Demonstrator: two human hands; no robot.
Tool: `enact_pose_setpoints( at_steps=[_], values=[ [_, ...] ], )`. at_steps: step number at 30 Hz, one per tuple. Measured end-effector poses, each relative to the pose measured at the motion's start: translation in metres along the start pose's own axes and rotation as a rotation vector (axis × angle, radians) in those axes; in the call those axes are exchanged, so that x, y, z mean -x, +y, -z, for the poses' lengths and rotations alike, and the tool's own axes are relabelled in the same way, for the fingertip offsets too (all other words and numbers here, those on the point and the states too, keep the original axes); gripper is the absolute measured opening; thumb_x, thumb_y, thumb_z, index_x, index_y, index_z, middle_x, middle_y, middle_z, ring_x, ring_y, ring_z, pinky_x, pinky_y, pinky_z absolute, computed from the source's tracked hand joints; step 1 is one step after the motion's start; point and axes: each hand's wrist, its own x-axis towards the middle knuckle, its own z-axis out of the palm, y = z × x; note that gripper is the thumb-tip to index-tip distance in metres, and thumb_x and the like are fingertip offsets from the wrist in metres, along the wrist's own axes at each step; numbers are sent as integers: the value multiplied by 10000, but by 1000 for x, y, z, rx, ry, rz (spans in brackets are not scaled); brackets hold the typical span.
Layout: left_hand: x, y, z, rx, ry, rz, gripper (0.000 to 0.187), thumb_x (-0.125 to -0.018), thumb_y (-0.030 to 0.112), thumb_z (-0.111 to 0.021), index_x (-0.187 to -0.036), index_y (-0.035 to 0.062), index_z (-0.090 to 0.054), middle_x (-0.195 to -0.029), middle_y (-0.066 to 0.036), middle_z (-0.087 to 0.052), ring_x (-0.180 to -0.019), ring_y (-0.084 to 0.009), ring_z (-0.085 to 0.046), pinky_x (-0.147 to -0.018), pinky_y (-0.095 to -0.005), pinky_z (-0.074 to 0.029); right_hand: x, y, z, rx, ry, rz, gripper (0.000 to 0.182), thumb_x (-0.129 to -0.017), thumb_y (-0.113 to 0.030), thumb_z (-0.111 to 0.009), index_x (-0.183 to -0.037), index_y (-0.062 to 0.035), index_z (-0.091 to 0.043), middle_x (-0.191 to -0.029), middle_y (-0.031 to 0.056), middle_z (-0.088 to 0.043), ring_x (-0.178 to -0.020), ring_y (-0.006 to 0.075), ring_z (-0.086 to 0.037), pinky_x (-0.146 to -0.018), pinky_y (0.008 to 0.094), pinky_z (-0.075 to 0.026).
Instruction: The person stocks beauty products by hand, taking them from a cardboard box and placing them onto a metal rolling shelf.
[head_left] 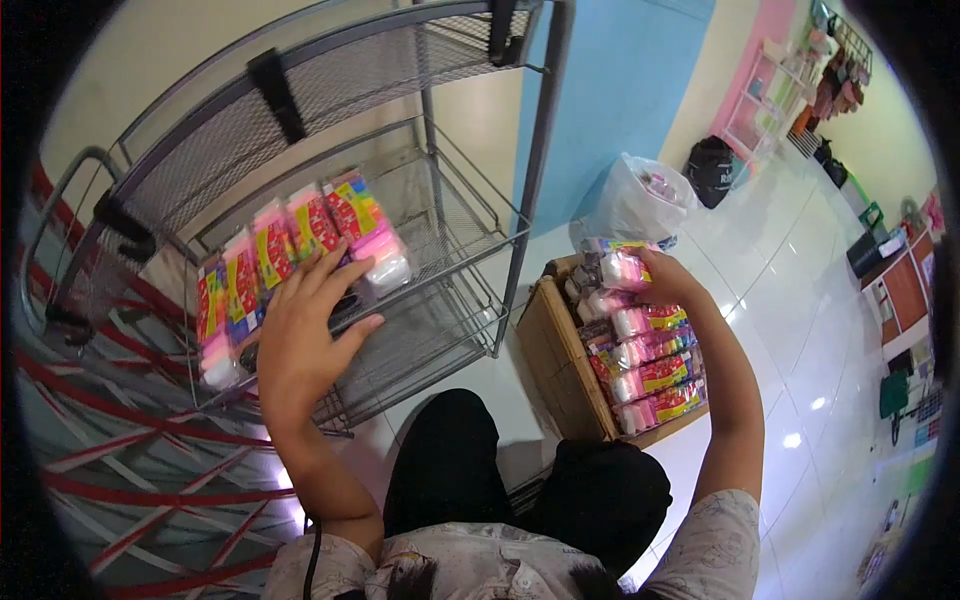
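Although the packets carry bright printed labels, none of the writing on them is sharp enough to read. Largest in view is the grey wire-mesh rack [440,200], its shelves tilted across the upper left, with black clips on its top rail. On its middle shelf lies a row of packets [300,235], pink and white contents under red, yellow and green label bands, set side by side and touching. Next in size is the cardboard box [560,360] on the white tiled floor [800,300] just right of the rack, filled with a stack of like packets [655,370] standing on edge. Behind the box sits a clear plastic bag [635,200], and a dark bag [712,170] lies farther back by the pink wall.

Left hand [300,335] lies flat over the shelf row, fingers spread wide and straight, palm pressing the packets from above rather than gripping any one; the thumb points right along the shelf edge. Right hand [668,272] reaches over the box top and is curled round one pink-and-white packet [615,268] at the upper end of the stack, fingers wrapped behind it.
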Motion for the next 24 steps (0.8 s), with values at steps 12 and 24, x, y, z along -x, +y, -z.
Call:
enact_pose_setpoints(
  at_steps=[12, 24],
  values=[
    [6, -5, 2, -47, 32, -36, 543, -763, 270, -733, -1274, 177, -576, -1378, -118, -507, -1265, -338, -459, -1060, -437, -356, 43, -213, 106, 153, 538, 401, 617, -544, -161, -823, -1086, -82, -539, -1026, 117, -607, -993, 335, -592, -831, 422, -478],
    [11, -11, -2, -48, 98, -102, 503, -781, 285, -712, -1240, 125, -583, -1335, -136, -530, -1226, -330, -481, -1049, -451, -354, -71, -398, 151, 104, 169, -4, 534, -656, -333, -746, -1080, -43, -600, -881, 218, -665, -909, 357, -647, -737, 404, -521]
  ],
)
